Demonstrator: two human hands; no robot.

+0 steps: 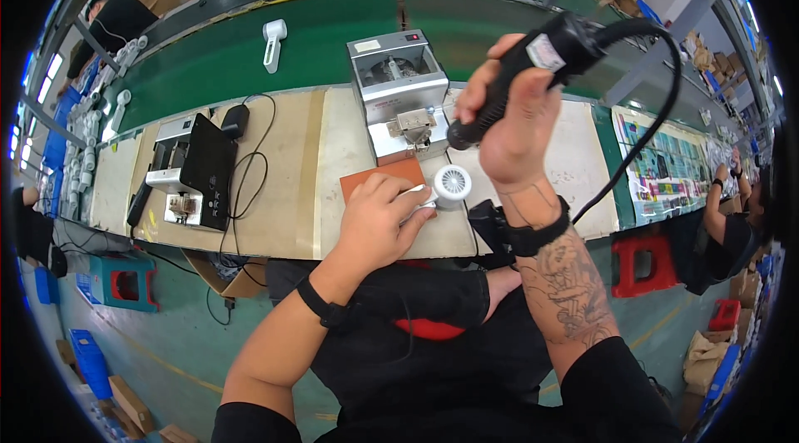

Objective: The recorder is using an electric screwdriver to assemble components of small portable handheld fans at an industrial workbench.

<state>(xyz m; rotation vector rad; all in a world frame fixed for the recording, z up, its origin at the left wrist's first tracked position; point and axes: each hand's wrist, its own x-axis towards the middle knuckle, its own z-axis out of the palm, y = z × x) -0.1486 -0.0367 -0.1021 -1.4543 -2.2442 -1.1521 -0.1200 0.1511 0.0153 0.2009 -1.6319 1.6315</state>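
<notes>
Two hands: both occupied, set apart from each other above the near edge of the table.
Left hand (379, 214): thumb and fingers pinch the handle of a white device with a round, vented head (453, 183).
Right hand (520, 126): fingers and thumb wrap a black corded tool (509, 85), raised and tilted, its narrow end down and to the left.
White device: on the near side of the table, its head pointing right, beyond the left fingertips; whether it touches the tabletop I cannot tell.
Step in hand: seemingly steadying the device with the tool at the ready; the tool's end shows farther off than the vented head, apart from it.
Next move calls for: probably a firm left pinch, and a tool angle that keeps its end clear of the machine and its cable (676, 77) free.
Orange-brown pad (366, 181): flat on the table, partly under the left hand.
Silver machine (399, 81): just beyond the pad.
Left side: a second machine with a black panel (215, 172), a loose black cord beside it.
Far side: another white device (272, 45) on the green belt (325, 52).
Right side: a co-worker's hands (722, 172), well apart.
</notes>
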